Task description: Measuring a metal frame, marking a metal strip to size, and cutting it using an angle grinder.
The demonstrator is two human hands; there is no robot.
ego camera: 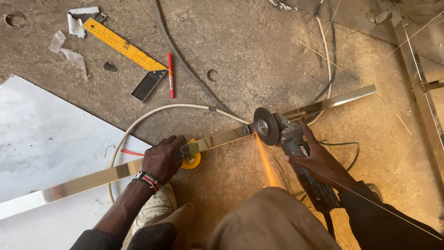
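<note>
left hand presses down, closed over the long shiny steel tube on the concrete floor; right hand grips the grey angle grinder, disc sparking on the tube.

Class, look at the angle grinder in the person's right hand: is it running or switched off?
Running. Orange sparks spray down from where the angle grinder meets its disc with the shiny metal bar.

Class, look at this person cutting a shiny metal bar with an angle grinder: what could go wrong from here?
1. Orange sparks fly toward the person's tan trousers, which might scorch.
2. The bare left hand steadies the polished metal bar near the grey cutting disc; a slip could injure it.
3. The white cable lies close by.
</note>
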